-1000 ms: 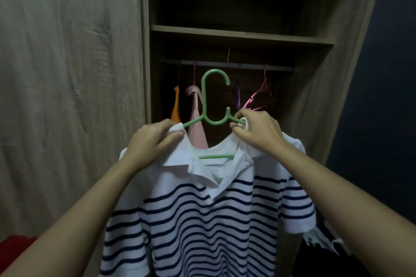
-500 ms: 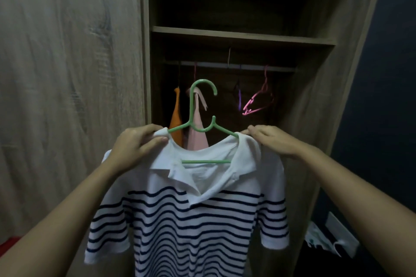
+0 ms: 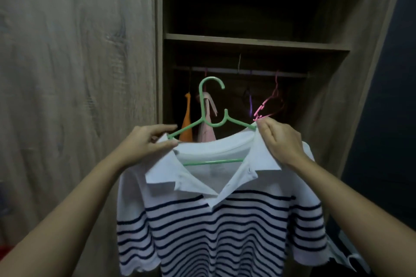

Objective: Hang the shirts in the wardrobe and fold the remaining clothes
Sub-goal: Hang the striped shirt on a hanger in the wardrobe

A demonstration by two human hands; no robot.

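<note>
While left hand and right hand pinch shirt shoulders onto hanger below rail, either grip slackening risks shirt sliding off.

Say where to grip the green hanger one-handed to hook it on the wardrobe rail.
Grip the bare stem of the green hanger just under its hook, coming from the front. Its arm ends sit under the striped polo shirt, where the left hand and right hand pinch. The stem stands clear and upright, leaving the hook free for the rail.
</note>
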